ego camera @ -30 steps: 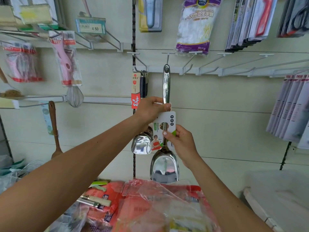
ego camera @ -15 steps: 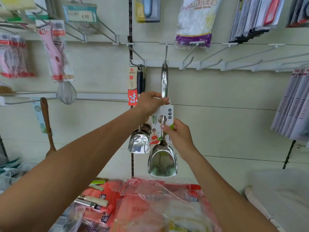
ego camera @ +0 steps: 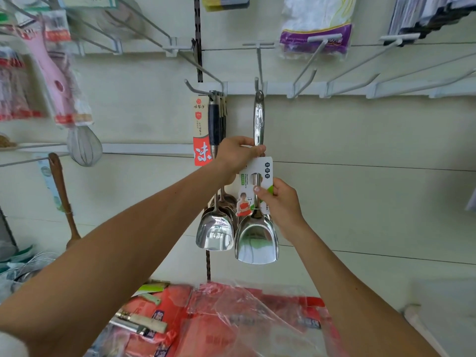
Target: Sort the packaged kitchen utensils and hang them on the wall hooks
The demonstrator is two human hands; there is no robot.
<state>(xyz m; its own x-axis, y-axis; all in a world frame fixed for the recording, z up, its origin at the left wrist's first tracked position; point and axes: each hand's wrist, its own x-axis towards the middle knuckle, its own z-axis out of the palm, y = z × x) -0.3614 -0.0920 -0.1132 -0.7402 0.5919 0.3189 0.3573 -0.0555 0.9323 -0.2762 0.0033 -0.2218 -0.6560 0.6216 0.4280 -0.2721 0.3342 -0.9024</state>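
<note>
Left hand [ego camera: 235, 153] is gripping the scoop [ego camera: 256, 243], right hand [ego camera: 280, 199] pinching its card [ego camera: 267, 168] — released early, it's risking slipping off the 12 o'clock hook [ego camera: 258, 85].

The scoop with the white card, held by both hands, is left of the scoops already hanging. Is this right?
Not quite: the head view shows the scoop, held by the left hand and right hand, right of the hanging scoops.

Two bare arms and that's pretty much it

Left hand [ego camera: 235, 155] and right hand [ego camera: 280, 202] are bare, and so are both forearms [ego camera: 128, 253] right down to the frame edge. The right thumbnail [ego camera: 256, 188] looks short and plain. There's a blurry whitish patch [ego camera: 10, 343] by the left arm, can't tell if it's a sleeve.
</note>
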